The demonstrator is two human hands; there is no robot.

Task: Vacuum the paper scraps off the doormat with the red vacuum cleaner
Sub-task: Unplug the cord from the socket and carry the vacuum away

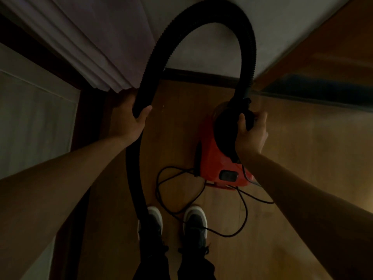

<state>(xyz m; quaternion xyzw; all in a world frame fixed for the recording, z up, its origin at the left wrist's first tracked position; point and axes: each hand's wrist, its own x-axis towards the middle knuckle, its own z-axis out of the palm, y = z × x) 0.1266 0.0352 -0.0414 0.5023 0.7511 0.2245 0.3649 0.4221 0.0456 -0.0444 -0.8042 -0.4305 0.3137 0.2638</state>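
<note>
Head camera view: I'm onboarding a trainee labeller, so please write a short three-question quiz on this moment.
1. True or false: the left hand grips the black hose.
2. What lies in loops on the floor near the shoes? A. power cord B. towel C. broom
3. Fill in: the right hand grips a black part on top of the ___ vacuum cleaner.
Key: 1 true; 2 A; 3 red.
</note>
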